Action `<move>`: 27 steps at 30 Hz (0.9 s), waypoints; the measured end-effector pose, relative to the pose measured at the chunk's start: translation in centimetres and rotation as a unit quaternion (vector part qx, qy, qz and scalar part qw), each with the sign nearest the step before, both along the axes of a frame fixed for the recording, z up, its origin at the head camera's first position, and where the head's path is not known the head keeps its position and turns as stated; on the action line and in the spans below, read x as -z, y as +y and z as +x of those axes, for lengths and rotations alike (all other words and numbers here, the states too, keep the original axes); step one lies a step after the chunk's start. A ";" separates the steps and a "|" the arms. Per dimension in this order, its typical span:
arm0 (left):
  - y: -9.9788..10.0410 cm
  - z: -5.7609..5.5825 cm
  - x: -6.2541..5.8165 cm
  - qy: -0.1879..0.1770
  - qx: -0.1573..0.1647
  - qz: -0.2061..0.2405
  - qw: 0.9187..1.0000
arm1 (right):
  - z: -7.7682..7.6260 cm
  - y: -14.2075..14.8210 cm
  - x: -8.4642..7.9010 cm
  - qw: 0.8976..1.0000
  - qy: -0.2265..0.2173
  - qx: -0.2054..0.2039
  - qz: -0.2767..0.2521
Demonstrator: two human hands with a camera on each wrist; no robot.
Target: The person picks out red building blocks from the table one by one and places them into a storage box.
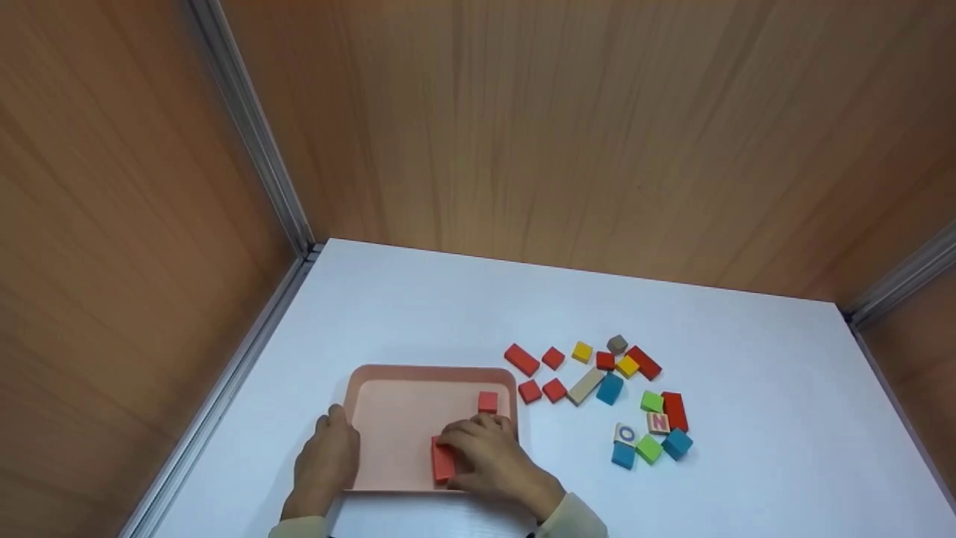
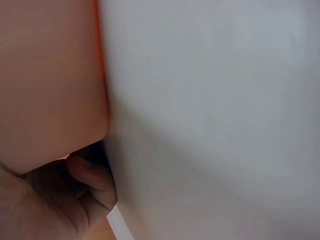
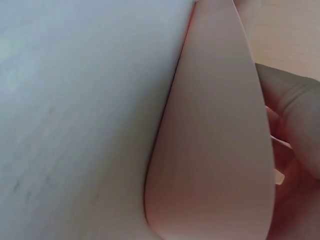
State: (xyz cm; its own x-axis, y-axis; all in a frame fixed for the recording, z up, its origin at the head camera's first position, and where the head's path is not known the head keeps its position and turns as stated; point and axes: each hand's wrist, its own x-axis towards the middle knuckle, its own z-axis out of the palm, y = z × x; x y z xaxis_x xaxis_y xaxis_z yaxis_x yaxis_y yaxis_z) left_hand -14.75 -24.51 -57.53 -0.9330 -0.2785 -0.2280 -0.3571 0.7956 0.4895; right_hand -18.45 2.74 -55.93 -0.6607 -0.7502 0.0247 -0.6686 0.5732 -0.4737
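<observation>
A pink tray (image 1: 411, 373) lies near the front of the white table. At its left wall is my left hand (image 1: 326, 456), and in the left wrist view the curled fingers (image 2: 95, 182) hold the tray's side by a corner. Inside the tray, my right hand (image 1: 497, 459) pinches a red rectangular block (image 1: 442, 459) near the front wall, index finger by its far end and thumb by its near end. A red cube (image 1: 488, 402) sits just beyond the right fingers. In the right wrist view the tray wall (image 3: 210, 130) partly hides that hand.
Right of the tray lie loose blocks: red cubes (image 1: 553, 389), yellow cubes (image 1: 582, 352), a plain wooden block (image 1: 585, 386), blue blocks (image 1: 677, 443), green blocks (image 1: 650, 449) and letter blocks (image 1: 658, 423). Wooden panels (image 1: 553, 134) wall the table in at back and sides.
</observation>
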 end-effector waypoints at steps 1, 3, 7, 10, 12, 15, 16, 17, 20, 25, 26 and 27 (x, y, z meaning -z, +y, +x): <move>0.0 0.0 0.0 -0.002 0.000 0.000 1.000 | 0.0 0.0 0.1 1.000 0.000 -0.001 -0.001; 0.1 -0.1 -0.1 -0.005 -0.001 0.001 1.000 | -0.1 0.1 0.1 1.000 -0.005 -0.002 -0.002; 0.1 -0.1 0.0 -0.002 0.004 -0.003 1.000 | -0.2 0.3 -0.1 1.000 -0.020 -0.008 -0.007; 0.0 0.0 0.0 0.004 0.004 -0.006 1.000 | -0.3 0.5 -0.4 0.999 -0.016 -0.018 -0.024; 0.0 0.1 0.1 0.008 0.003 -0.007 1.000 | -0.5 0.7 -0.7 0.999 -0.007 -0.019 -0.046; 0.1 0.0 0.2 0.014 0.004 -0.005 1.000 | -0.9 1.6 -1.3 0.996 0.004 -0.001 -0.085; 0.1 0.0 0.2 0.016 0.005 -0.004 1.000 | -1.1 2.0 -1.5 0.995 0.007 0.009 -0.096; 0.2 0.0 0.2 0.017 0.006 -0.002 1.000 | -1.3 2.5 -1.7 0.994 0.013 0.018 -0.107; 0.1 0.0 0.2 0.017 0.007 -0.001 1.000 | -1.9 4.0 -2.3 0.990 0.031 0.046 -0.130; 0.0 0.1 0.0 0.010 0.007 -0.002 1.000 | -2.9 7.2 -2.7 0.985 0.068 0.096 -0.130; 0.0 0.1 0.0 0.008 0.008 -0.003 1.000 | -3.1 7.8 -2.6 0.984 0.076 0.107 -0.124; 0.0 0.1 0.0 0.005 0.009 -0.002 1.000 | -3.2 8.5 -2.6 0.982 0.084 0.119 -0.119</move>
State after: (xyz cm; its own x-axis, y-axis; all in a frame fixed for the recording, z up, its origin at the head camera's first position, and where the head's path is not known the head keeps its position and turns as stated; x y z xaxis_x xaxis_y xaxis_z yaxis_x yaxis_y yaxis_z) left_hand -14.66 -24.48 -57.54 -0.9401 -0.2628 -0.2170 -0.3377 0.8042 0.4891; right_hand -21.68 11.26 -53.35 -0.7881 -0.5355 0.3037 -0.6094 0.6088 -0.5079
